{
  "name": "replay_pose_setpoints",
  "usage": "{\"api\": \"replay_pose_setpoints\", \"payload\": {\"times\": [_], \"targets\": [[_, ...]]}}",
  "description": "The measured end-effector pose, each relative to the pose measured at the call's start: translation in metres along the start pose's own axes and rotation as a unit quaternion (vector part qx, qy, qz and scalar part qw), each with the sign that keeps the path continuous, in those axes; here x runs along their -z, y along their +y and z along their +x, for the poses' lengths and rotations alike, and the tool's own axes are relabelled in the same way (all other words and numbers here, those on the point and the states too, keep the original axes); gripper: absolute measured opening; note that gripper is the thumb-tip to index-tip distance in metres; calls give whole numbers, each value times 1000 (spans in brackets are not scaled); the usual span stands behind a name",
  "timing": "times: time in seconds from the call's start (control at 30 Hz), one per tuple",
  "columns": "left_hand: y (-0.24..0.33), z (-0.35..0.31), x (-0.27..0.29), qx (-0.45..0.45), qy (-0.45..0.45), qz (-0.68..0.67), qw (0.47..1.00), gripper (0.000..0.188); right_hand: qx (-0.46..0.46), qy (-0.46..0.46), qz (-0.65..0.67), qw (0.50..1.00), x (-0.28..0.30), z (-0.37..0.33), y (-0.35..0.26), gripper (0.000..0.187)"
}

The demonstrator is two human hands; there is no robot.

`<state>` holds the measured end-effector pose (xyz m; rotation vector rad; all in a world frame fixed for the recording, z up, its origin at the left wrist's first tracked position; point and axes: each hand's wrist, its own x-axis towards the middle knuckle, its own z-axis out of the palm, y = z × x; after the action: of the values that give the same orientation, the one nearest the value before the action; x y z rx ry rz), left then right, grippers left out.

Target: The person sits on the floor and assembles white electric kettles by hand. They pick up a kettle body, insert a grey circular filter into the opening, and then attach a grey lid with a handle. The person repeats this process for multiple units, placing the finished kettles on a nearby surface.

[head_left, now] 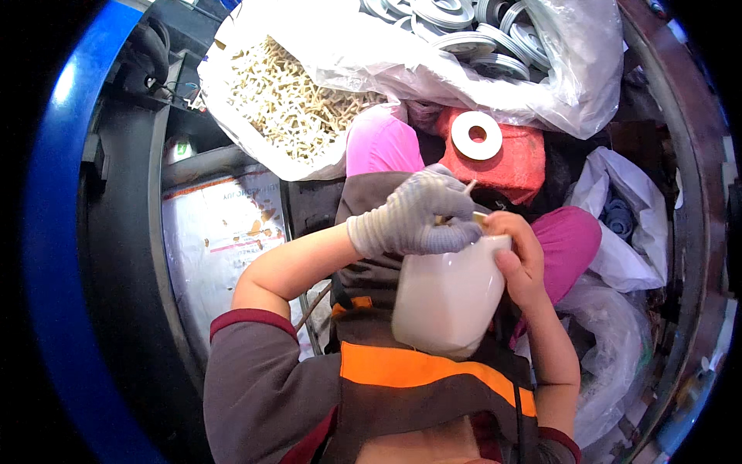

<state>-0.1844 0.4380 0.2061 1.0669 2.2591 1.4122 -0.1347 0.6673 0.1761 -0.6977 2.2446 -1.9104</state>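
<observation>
A smooth, glossy white hollow piece [448, 298], shaped like a small tub, is tilted against my lap. My bare right hand [516, 251] grips its upper right edge, with the thumb on the outer wall. Over the upper left edge my left hand [425, 213], in a pale grey knit glove, is closed with its fingers curled. A small thin pale tip [470, 187] sticks out beside the glove; what the fingers hold is mostly hidden. Something yellowish shows at the edge between my two hands.
Ahead left, a white bag holds many small cream-coloured parts [290, 108]. Grey ringed discs [495, 42] fill a plastic bag at the back. A white roll [476, 135] rests on a red block [506, 166]. A bag with blue-grey parts [618, 216] stands at right.
</observation>
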Motion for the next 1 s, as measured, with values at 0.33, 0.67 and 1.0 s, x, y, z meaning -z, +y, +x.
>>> {"api": "replay_pose_setpoints", "payload": {"times": [0.33, 0.67, 1.0], "targets": [[-23, -7, 31, -45, 292, 137, 945, 25, 107, -86, 63, 989, -3, 7, -28, 15], [-95, -74, 185, 328, 281, 336, 837, 42, 149, -45, -138, 978, 27, -11, -60, 24], [-27, -21, 6, 212, -43, -84, 973, 49, -117, 154, -129, 973, 44, -15, -47, 29]]}}
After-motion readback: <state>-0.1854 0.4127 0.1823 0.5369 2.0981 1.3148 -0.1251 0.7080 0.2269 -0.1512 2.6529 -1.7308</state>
